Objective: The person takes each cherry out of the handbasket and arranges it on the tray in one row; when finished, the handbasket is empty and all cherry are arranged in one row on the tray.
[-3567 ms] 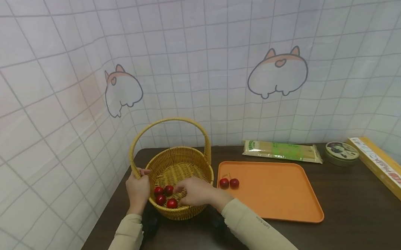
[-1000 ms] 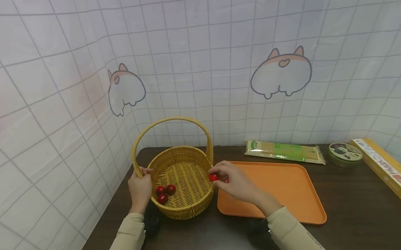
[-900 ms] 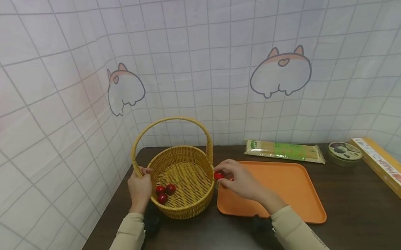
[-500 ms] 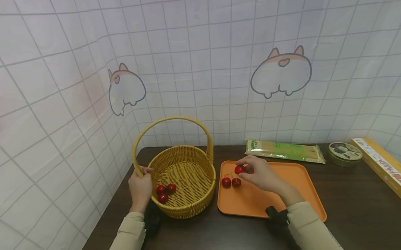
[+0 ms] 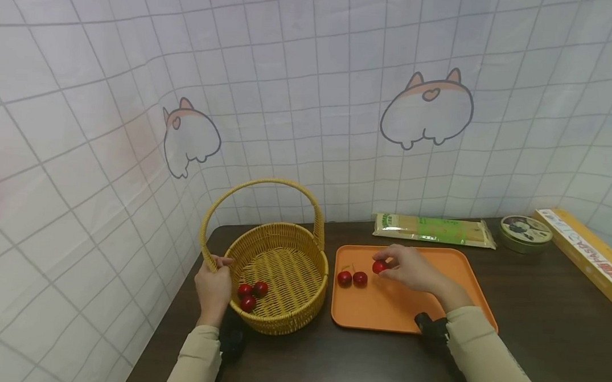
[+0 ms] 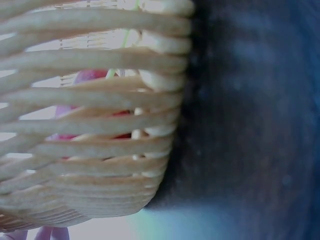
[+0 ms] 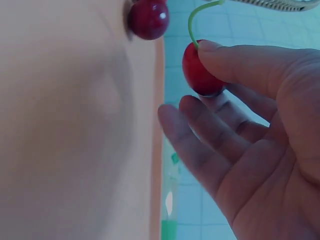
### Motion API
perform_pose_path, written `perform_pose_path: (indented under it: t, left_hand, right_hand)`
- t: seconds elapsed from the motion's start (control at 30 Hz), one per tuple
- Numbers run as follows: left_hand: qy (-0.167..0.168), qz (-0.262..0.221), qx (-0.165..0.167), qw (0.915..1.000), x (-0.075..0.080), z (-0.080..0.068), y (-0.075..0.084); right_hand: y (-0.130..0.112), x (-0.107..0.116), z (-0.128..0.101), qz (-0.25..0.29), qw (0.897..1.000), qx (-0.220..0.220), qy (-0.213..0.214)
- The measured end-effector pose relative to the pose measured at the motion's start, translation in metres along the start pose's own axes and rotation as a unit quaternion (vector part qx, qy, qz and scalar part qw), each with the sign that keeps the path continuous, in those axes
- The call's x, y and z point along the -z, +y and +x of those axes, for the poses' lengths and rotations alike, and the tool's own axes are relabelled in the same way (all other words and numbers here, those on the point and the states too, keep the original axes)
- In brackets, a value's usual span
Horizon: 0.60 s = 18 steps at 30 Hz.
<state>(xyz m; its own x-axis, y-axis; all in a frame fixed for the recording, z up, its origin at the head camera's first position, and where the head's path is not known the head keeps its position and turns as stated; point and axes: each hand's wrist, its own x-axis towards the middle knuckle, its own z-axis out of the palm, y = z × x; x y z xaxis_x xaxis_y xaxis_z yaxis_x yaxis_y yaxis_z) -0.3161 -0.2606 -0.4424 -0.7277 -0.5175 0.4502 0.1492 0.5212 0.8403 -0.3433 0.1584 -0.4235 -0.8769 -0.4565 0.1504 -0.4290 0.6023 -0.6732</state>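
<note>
My right hand (image 5: 410, 268) pinches a red cherry (image 7: 201, 70) between thumb and fingers, close over the orange tray (image 5: 383, 311). A green stem curves up from this cherry in the right wrist view. Two more cherries (image 5: 352, 278) sit side by side on the tray's left part. At the left, my left hand (image 5: 213, 284) grips the yellow wicker basket (image 5: 279, 324) where its handle meets the rim. Inside the basket, three cherries (image 5: 250, 295) lie together at the near left. Through the weave, the left wrist view shows bits of red cherry (image 6: 90, 75).
Behind the tray lies a clear packet of noodles (image 5: 434, 230). A round tin (image 5: 526, 233) stands to its right, beside a long yellow pasta box (image 5: 585, 254). A white grid-patterned curtain (image 5: 300, 99) hangs along the back and left of the dark table (image 5: 298, 367).
My right hand has taken a cherry out of the basket, carried it right over the tray past the two lying there, and lowered it slightly. The left hand stays on the basket.
</note>
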Motion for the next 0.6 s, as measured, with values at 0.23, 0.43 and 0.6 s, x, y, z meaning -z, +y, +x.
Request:
perform_pose_path:
  t: [0.23, 0.43, 0.6]
  left_hand:
    - [0.002, 0.006, -0.002, 1.0, 0.0, 0.0, 0.0]
    - [0.004, 0.007, -0.006, 1.0, -0.001, 0.0, 0.001]
    - [0.004, 0.005, -0.006, 1.0, 0.0, -0.001, 0.002]
  right_hand:
    - [0.012, -0.005, 0.0, 0.001, 0.999, -0.02, -0.025]
    - [0.017, -0.013, 0.002, 0.016, 0.999, -0.031, -0.033]
    - [0.015, -0.018, 0.003, 0.023, 0.999, -0.024, -0.036]
